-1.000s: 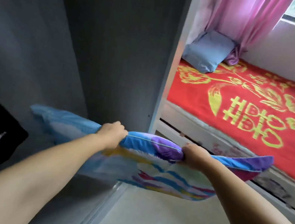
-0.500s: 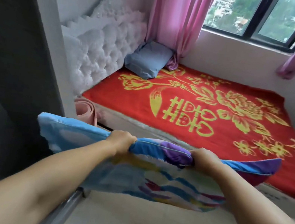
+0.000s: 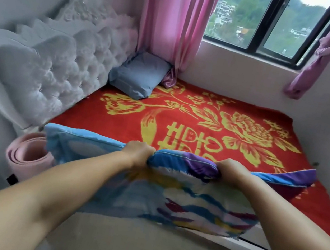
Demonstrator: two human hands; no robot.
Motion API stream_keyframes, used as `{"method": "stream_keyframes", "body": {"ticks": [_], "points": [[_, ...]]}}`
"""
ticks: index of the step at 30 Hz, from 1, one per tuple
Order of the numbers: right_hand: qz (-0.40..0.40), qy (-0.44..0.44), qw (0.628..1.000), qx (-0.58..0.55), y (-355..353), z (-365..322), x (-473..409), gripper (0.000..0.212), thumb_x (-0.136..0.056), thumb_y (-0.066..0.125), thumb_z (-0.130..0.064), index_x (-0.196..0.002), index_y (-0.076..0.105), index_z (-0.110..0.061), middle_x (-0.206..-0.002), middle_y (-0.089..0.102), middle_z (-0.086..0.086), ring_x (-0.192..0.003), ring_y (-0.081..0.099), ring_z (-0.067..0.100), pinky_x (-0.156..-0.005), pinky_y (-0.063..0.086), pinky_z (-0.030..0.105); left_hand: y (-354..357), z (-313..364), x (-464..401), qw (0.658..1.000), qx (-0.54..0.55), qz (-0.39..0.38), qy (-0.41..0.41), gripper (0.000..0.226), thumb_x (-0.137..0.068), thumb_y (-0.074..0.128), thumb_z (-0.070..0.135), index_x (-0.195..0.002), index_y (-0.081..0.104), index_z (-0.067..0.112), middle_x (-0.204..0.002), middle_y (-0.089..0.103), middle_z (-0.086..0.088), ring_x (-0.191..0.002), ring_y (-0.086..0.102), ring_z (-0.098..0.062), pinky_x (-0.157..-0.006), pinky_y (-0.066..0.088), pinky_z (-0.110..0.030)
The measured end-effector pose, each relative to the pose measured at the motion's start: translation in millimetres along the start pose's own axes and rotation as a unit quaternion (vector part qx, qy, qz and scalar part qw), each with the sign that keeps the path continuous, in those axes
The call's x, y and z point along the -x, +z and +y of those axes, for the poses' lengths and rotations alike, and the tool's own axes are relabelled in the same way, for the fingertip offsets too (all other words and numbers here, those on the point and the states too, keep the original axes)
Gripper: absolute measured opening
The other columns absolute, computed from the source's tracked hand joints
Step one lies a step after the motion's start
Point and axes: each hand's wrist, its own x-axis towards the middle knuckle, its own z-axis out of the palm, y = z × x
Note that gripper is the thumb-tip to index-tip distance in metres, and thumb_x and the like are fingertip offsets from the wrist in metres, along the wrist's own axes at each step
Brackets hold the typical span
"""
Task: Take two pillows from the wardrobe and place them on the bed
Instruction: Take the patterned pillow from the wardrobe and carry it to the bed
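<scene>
Two hands, left hand [image 3: 137,152] and right hand [image 3: 231,171], fingers clenched on one colourful pillow [image 3: 170,192]; one blue pillow [image 3: 139,76] lies on the bed [image 3: 205,118].

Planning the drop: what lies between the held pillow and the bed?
Nothing visible. Both hands, left and right, grip the colourful pillow at the bed's near edge; the red blanket ahead is bare.

Only legible sign: large yellow double-happiness character (囍) woven into the red blanket [image 3: 205,118] on the bed, seen upside down from the head view, lower part hidden behind the held pillow [image 3: 170,192]. No other text, brand, label or number readable.
</scene>
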Motion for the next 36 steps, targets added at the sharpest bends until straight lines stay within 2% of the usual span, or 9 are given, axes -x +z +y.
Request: {"method": "stream_keyframes", "body": {"ticks": [4, 7, 9, 14, 22, 30, 33, 36], "points": [[0.03, 0.001, 1.0, 0.006, -43.4, 7.1, -74.1, 0.028, -0.076, 0.052, -0.05, -0.086, 0.064, -0.027, -0.088, 0.07, -0.001, -0.081, 0.064, 0.022, -0.074, 0.052, 0.033, -28.5, -46.8, -71.4, 0.999, 0.002, 0.031, 0.006, 0.012, -0.077, 0.058, 0.036, -0.085, 0.056, 0.027, -0.092, 0.068, -0.005, -0.086, 0.065, -0.029, -0.06, 0.033, -0.03], [0.05, -0.005, 0.999, 0.009, -69.2, 5.6, -123.4, 0.03, -0.077, 0.054, -0.053, -0.092, 0.064, -0.029, -0.092, 0.07, 0.001, -0.086, 0.065, 0.026, -0.073, 0.049, 0.032, -43.2, -79.0, -110.6, 0.998, 0.0, 0.065, 0.0, 0.013, -0.077, 0.058, 0.034, -0.08, 0.048, 0.025, -0.091, 0.068, -0.008, -0.084, 0.064, -0.032, -0.059, 0.032, -0.031], [0.057, -0.018, 0.998, 0.019, -83.9, 5.2, -157.7, 0.031, -0.079, 0.054, -0.052, -0.098, 0.063, -0.029, -0.097, 0.07, 0.001, -0.091, 0.065, 0.027, -0.077, 0.051, 0.034, -47.3, -98.8, -136.0, 0.997, -0.005, 0.078, -0.012, 0.014, -0.078, 0.058, 0.033, -0.084, 0.05, 0.023, -0.092, 0.068, -0.009, -0.084, 0.064, -0.033, -0.059, 0.035, -0.033], [0.058, -0.062, 0.991, 0.107, -128.3, 1.9, -266.9, 0.03, -0.091, 0.049, -0.039, -0.112, 0.062, -0.021, -0.112, 0.068, 0.006, -0.103, 0.063, 0.027, -0.082, 0.046, 0.03, -48.9, -150.8, -206.9, 0.995, -0.002, 0.072, -0.066, 0.021, -0.079, 0.059, 0.029, -0.097, 0.055, 0.018, -0.1, 0.068, -0.011, -0.091, 0.064, -0.035, -0.066, 0.044, -0.036], [0.062, -0.164, 0.961, 0.216, -195.2, -16.7, -466.5, 0.028, -0.093, 0.047, -0.032, -0.112, 0.062, -0.018, -0.116, 0.066, 0.007, -0.107, 0.062, 0.026, -0.084, 0.047, 0.03, -32.3, -240.4, -317.4, 0.979, 0.041, 0.064, -0.19, 0.026, -0.079, 0.059, 0.029, -0.105, 0.057, 0.023, -0.107, 0.068, -0.008, -0.098, 0.064, -0.034, -0.075, 0.049, -0.037], [0.036, -0.287, 0.91, 0.297, -243.7, -101.3, -613.6, 0.027, -0.094, 0.046, -0.028, -0.114, 0.061, -0.017, -0.119, 0.065, 0.008, -0.11, 0.06, 0.026, -0.085, 0.044, 0.031, -0.4, -327.8, -361.2, 0.936, 0.109, 0.049, -0.33, 0.029, -0.078, 0.061, 0.036, -0.105, 0.056, 0.027, -0.107, 0.069, -0.006, -0.099, 0.065, -0.033, -0.074, 0.05, -0.036], [0.018, -0.291, 0.904, 0.314, -258.2, -139.5, -658.1, 0.03, -0.092, 0.05, -0.031, -0.118, 0.061, -0.019, -0.12, 0.064, 0.006, -0.112, 0.059, 0.025, -0.088, 0.045, 0.032, 9.8, -364.9, -373.3, 0.921, 0.139, 0.046, -0.361, 0.034, -0.076, 0.061, 0.04, -0.107, 0.059, 0.026, -0.107, 0.07, -0.007, -0.1, 0.065, -0.034, -0.076, 0.051, -0.037], [-0.018, -0.278, 0.903, 0.327, -268.2, -186.8, -704.7, 0.039, -0.088, 0.058, -0.041, -0.117, 0.062, -0.016, -0.118, 0.065, 0.006, -0.11, 0.06, 0.025, -0.089, 0.046, 0.031, 20.0, -410.9, -384.0, 0.906, 0.191, 0.043, -0.376, 0.046, -0.07, 0.061, 0.055, -0.105, 0.061, 0.025, -0.104, 0.072, -0.008, -0.098, 0.067, -0.034, -0.073, 0.05, -0.034]]}}
